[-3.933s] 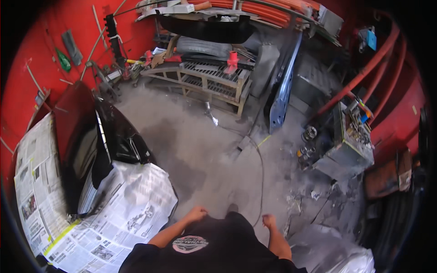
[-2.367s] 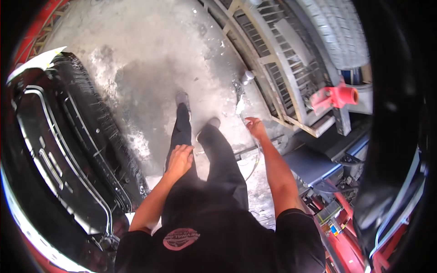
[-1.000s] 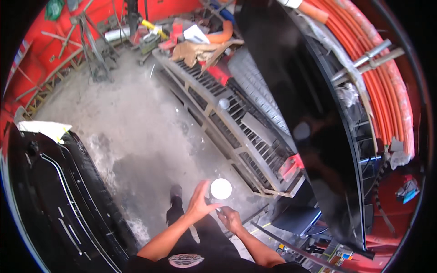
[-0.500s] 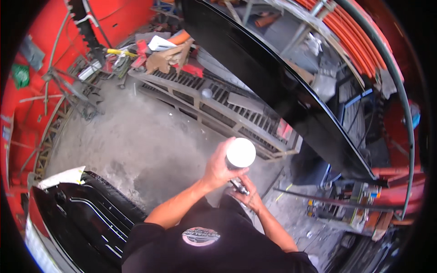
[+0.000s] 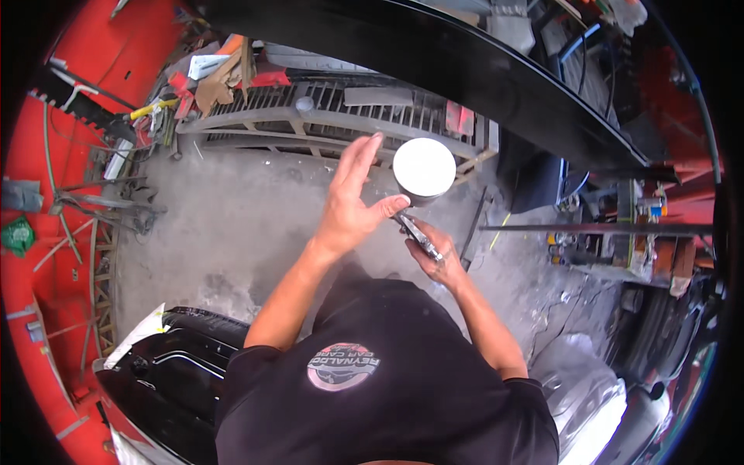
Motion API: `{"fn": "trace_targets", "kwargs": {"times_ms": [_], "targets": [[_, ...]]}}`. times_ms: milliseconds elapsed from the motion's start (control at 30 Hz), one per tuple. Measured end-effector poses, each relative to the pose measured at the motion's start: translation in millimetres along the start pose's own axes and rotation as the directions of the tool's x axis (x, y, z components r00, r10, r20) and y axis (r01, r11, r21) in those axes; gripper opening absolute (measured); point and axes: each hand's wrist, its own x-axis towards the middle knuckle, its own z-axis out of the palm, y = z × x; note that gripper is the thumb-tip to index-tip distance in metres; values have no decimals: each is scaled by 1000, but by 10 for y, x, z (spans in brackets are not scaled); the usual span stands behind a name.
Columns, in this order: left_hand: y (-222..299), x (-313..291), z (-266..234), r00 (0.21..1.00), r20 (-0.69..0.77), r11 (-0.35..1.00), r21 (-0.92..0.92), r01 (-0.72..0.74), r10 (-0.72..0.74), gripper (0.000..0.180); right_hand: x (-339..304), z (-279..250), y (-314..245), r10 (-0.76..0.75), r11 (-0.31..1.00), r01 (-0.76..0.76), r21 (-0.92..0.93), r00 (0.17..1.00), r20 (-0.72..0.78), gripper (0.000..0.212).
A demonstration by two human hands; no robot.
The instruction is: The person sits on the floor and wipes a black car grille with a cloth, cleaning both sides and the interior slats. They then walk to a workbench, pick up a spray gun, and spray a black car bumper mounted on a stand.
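My right hand (image 5: 442, 260) is wrapped round the handle of a metal spray gun (image 5: 421, 235), in front of my body. On top of the gun sits a cup with a round white lid (image 5: 424, 167); its dark side shows just under the rim. To the left of the cup, my left hand (image 5: 346, 211) is open, its fingers stretched forward. The left thumb points at the cup's lower side; whether it touches, I cannot tell. The gun's nozzle and trigger are not clearly visible.
A long glossy black panel (image 5: 480, 70) spans the far side above a slatted metal rack (image 5: 333, 116). At the lower left stands a black car body part (image 5: 182, 356) with masking on its edge. Plastic-wrapped parts (image 5: 577, 380) lie right; a cluttered shelf (image 5: 620, 260) stands farther right.
My left hand has come off the cup and opened to its left. Cup and spray gun have moved farther from my body, still in my right hand. The view has turned.
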Motion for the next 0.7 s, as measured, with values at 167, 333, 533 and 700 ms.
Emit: {"fn": "trace_targets", "kwargs": {"times_ms": [167, 333, 533, 700], "targets": [[562, 189, -21, 952, 291, 928, 320, -190, 94, 76, -258, -118, 80, -175, 979, 165, -123, 982, -69, 53], [941, 233, 121, 853, 518, 867, 450, -213, -60, 83, -571, -282, 86, -118, 985, 111, -129, 992, -45, 63], [1161, 183, 425, 785, 593, 820, 532, -212, -182, 86, -896, -391, 220, -124, 987, 121, -102, 992, -21, 63], [1219, 77, 645, 778, 619, 833, 483, -269, -107, 81, -1120, -499, 245, -72, 996, 73, -55, 997, 21, 66]]}}
